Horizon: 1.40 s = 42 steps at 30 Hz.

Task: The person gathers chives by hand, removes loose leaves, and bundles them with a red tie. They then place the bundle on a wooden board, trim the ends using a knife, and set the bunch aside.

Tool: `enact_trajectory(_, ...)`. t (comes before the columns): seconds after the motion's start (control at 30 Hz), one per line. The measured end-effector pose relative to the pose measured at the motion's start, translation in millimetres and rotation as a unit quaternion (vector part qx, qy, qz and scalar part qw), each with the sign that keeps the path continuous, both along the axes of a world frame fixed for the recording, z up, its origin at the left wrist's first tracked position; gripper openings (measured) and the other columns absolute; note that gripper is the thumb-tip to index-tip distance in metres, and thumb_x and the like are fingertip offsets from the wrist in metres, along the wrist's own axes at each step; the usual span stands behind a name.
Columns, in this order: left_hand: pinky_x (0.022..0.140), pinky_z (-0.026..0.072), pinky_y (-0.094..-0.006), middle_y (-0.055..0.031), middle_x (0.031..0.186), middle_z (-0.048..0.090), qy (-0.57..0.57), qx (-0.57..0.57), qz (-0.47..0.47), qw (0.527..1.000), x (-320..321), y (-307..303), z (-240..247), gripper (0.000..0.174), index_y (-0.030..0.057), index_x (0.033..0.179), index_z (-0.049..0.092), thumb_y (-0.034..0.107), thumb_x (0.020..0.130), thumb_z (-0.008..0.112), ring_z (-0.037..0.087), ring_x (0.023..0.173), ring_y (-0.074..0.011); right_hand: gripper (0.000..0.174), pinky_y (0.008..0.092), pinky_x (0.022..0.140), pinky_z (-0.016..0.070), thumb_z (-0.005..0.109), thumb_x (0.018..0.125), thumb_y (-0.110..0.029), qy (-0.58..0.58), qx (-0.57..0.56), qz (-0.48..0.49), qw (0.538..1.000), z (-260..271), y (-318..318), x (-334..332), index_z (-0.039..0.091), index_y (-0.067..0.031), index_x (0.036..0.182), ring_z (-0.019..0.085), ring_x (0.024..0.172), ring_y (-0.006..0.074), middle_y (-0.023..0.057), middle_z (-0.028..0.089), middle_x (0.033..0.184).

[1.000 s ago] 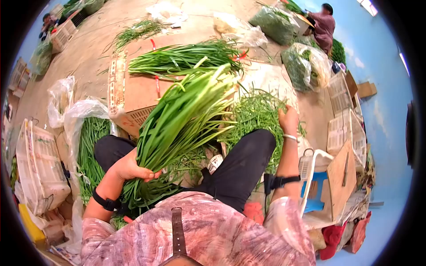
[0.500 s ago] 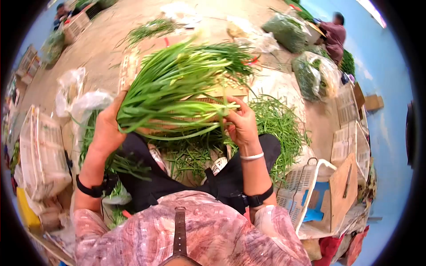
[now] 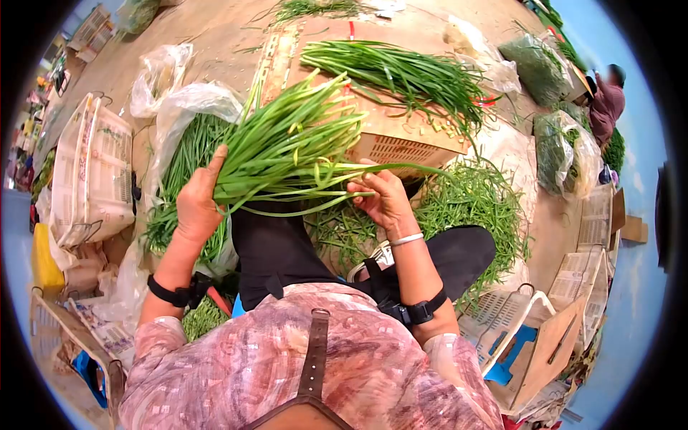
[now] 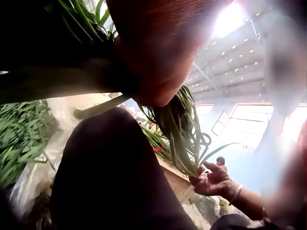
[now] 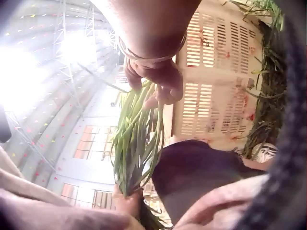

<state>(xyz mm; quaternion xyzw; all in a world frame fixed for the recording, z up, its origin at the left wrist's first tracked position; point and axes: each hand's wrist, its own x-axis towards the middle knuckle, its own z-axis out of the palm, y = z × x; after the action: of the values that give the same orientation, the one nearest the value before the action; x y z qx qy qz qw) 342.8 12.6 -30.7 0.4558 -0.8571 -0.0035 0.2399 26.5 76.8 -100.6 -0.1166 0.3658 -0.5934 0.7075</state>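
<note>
A loose bunch of garlic chives, green with paler stalk ends, is held up over the person's lap. At its lower left end the left hand grips it, thumb pointing up along the leaves. Fingers of the right hand pinch a few stalks pulled out on the bunch's right side, with one long blade trailing past them. The right wrist view shows those stalks stretched between the two hands. In the left wrist view the left hand is dark, and its grip is mostly hidden.
Another chive bunch lies on an upturned crate ahead. Loose trimmings are heaped at the right knee. A plastic bag of chives stands at the left, beside a white crate. Another person works far right.
My right hand has left the trimmings heap and come to the bunch, where it pinches stalks. The bunch has tipped over sideways. The head view has turned to the left.
</note>
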Motion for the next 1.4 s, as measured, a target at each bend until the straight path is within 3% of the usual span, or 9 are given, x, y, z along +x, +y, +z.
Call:
enact_trajectory(0.33, 0.066, 0.0474, -0.0389, -0.0115, 0.084, 0.055, 0.029, 0.092, 0.049, 0.994, 26, 20, -29, 0.083, 0.0187, 0.136, 0.040, -0.007, 0.060, 0.061, 0.056, 0.076, -0.0321, 0.004, 0.0216, 0.050, 0.0460, 0.059, 0.083, -0.001, 0.306, -0.097, -0.036, 0.947, -39, -4, 14, 0.060, 0.0028, 0.084, 0.064, 0.061, 0.0160, 0.0120, 0.066, 0.076)
enact_trajectory(0.43, 0.068, 0.0477, -0.0384, -0.0120, 0.088, 0.057, 0.037, 0.082, 0.046, 0.995, 28, 22, -32, 0.080, 0.0160, 0.135, 0.040, -0.006, 0.061, 0.061, 0.057, 0.079, -0.0317, 0.005, 0.0225, 0.050, 0.0465, 0.059, 0.084, -0.003, 0.267, -0.009, -0.099, 0.959, -42, -3, 4, 0.059, 0.0026, 0.085, 0.065, 0.064, 0.0178, 0.0134, 0.066, 0.080)
enact_trajectory(0.5, 0.069, 0.0477, -0.0385, -0.0125, 0.091, 0.058, 0.037, 0.078, 0.039, 0.996, 28, 21, -31, 0.078, 0.0145, 0.135, 0.041, -0.005, 0.062, 0.062, 0.057, 0.081, -0.0318, 0.012, 0.0206, 0.051, 0.0470, 0.061, 0.084, -0.006, 0.144, -0.031, -0.155, 0.977, -38, -2, -6, 0.061, 0.0036, 0.092, 0.066, 0.068, 0.0173, 0.0138, 0.067, 0.085)
enact_trajectory(0.7, 0.068, 0.0474, -0.0389, -0.0127, 0.090, 0.057, 0.026, 0.107, 0.045, 0.993, 30, 16, -35, 0.077, 0.0149, 0.135, 0.041, -0.004, 0.063, 0.062, 0.056, 0.079, -0.0324, 0.044, 0.0204, 0.058, 0.0476, 0.067, 0.081, -0.014, 0.201, 0.062, 0.026, 0.977, -33, -8, -6, 0.050, 0.0027, 0.118, 0.064, 0.086, 0.0177, 0.0110, 0.063, 0.102)
enact_trajectory(0.87, 0.069, 0.0473, -0.0385, -0.0125, 0.090, 0.057, 0.034, 0.108, 0.040, 0.993, 29, 15, -38, 0.080, 0.0142, 0.135, 0.041, -0.007, 0.061, 0.061, 0.056, 0.079, -0.0321, 0.076, 0.0346, 0.090, 0.0434, 0.078, 0.065, -0.027, 0.540, -0.041, 0.079, 0.837, -51, -24, 20, 0.044, 0.0111, 0.122, 0.057, 0.100, 0.0283, 0.0210, 0.059, 0.109)
enact_trajectory(0.97, 0.070, 0.0473, -0.0383, -0.0127, 0.091, 0.057, 0.047, 0.103, 0.036, 0.993, 31, 15, -39, 0.081, 0.0132, 0.135, 0.041, -0.007, 0.060, 0.061, 0.056, 0.079, -0.0320, 0.037, 0.0278, 0.073, 0.0484, 0.066, 0.078, -0.009, 0.260, 0.058, 0.065, 0.962, -45, -34, 24, 0.055, 0.0103, 0.108, 0.061, 0.080, 0.0176, 0.0149, 0.065, 0.091)
enact_trajectory(1.17, 0.073, 0.0476, -0.0387, -0.0146, 0.094, 0.058, 0.085, 0.117, 0.032, 0.989, 34, 15, -43, 0.077, 0.0126, 0.136, 0.040, -0.004, 0.064, 0.061, 0.057, 0.083, -0.0340, 0.013, 0.0245, 0.057, 0.0481, 0.057, 0.082, 0.001, 0.409, -0.043, 0.025, 0.911, -56, -26, 15, 0.062, 0.0078, 0.093, 0.059, 0.063, 0.0124, 0.0093, 0.064, 0.076)
enact_trajectory(1.2, 0.074, 0.0477, -0.0389, -0.0152, 0.096, 0.058, 0.087, 0.120, 0.032, 0.988, 35, 15, -43, 0.076, 0.0125, 0.136, 0.039, -0.002, 0.065, 0.062, 0.057, 0.084, -0.0345, 0.013, 0.0257, 0.057, 0.0512, 0.056, 0.083, 0.002, 0.295, -0.013, 0.010, 0.955, -51, -24, 16, 0.062, 0.0076, 0.093, 0.061, 0.063, 0.0136, 0.0098, 0.065, 0.078)
enact_trajectory(1.4, 0.077, 0.0478, -0.0388, -0.0167, 0.101, 0.058, 0.078, 0.134, 0.037, 0.987, 38, 15, -46, 0.075, 0.0108, 0.136, 0.038, 0.002, 0.066, 0.064, 0.057, 0.088, -0.0353, 0.013, 0.0280, 0.060, 0.0558, 0.058, 0.083, 0.002, 0.187, -0.005, -0.095, 0.978, -49, -12, 17, 0.063, 0.0057, 0.095, 0.065, 0.068, 0.0169, 0.0115, 0.066, 0.082)
